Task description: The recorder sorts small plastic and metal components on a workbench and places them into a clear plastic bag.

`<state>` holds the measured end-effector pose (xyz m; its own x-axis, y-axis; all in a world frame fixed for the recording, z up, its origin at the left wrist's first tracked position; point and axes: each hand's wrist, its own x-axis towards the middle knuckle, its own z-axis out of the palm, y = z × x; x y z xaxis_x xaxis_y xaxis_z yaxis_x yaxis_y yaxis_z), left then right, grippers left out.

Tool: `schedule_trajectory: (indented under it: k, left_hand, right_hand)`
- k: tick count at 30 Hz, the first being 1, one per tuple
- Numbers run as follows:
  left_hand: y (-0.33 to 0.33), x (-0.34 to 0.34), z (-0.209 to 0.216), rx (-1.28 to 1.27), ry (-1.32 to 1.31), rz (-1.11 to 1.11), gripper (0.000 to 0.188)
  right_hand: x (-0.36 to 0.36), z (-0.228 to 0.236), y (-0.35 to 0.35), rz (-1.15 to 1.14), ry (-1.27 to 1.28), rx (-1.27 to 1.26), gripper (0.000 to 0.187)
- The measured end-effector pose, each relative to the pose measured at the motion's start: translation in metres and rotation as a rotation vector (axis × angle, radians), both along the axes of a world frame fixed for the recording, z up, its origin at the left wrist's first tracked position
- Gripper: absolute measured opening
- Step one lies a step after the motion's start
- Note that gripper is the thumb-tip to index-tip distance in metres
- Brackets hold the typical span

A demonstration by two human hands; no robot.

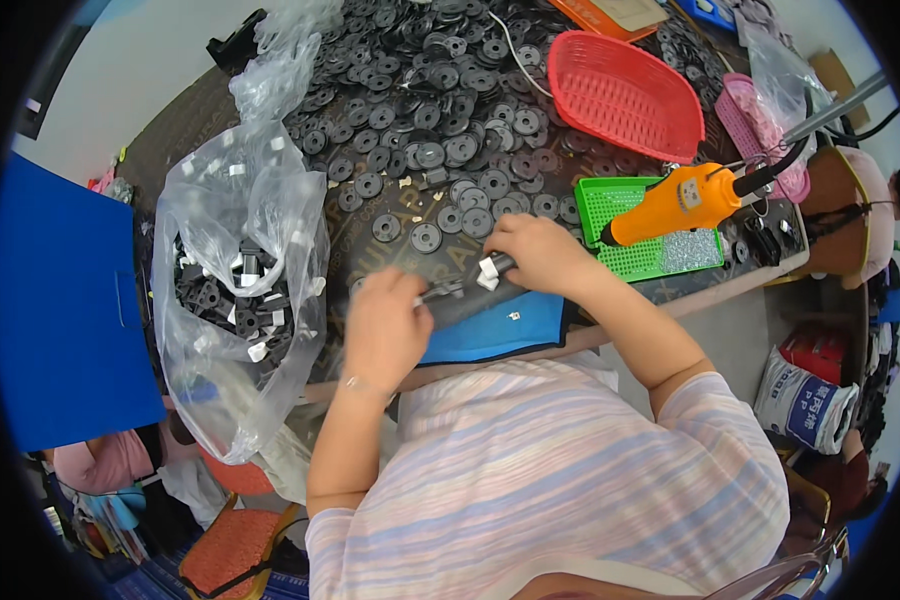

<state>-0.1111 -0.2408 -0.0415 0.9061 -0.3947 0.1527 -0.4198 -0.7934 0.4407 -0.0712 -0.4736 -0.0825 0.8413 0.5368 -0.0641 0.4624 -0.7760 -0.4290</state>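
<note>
My right hand (pixel 535 252) is closed round a small black part with white block-shaped pieces (pixel 488 272) at its fingertips, above the back edge of a blue mat (pixel 500 328). To its left my left hand (pixel 382 322) is curled and smeared by motion. A small blurred greyish thing (pixel 442 291) shows at its fingertips; what it is I cannot make out. A small pale metal piece (pixel 514 316) lies on the mat. Beyond my hands, several black round discs with centre holes (pixel 426 237) lie loose on the dark patterned table.
A clear plastic bag (pixel 185 290) of black and white parts stands at the left. A large heap of black discs (pixel 440 80) covers the far table. At the right are a red basket (pixel 625 95), a green tray (pixel 595 200) of small screws, and a hanging orange electric screwdriver (pixel 675 203).
</note>
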Motion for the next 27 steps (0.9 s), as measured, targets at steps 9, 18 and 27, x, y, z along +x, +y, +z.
schedule_trajectory:
  k: [9, 18, 27]
  left_hand:
    - [0.122, -0.021, 0.084, 0.384, -0.187, 0.649, 0.021]
    - [0.171, 0.009, 0.055, 0.329, -0.053, 0.527, 0.034]
    - [0.170, -0.087, 0.105, 0.199, 0.079, 0.349, 0.052]
  right_hand:
    - [0.000, 0.020, 0.025, 0.016, -0.083, 0.299, 0.037]
    - [0.027, 0.074, 0.193, 0.618, 0.443, 0.678, 0.033]
    - [0.042, 0.072, 0.130, 0.100, 0.033, 0.376, 0.024]
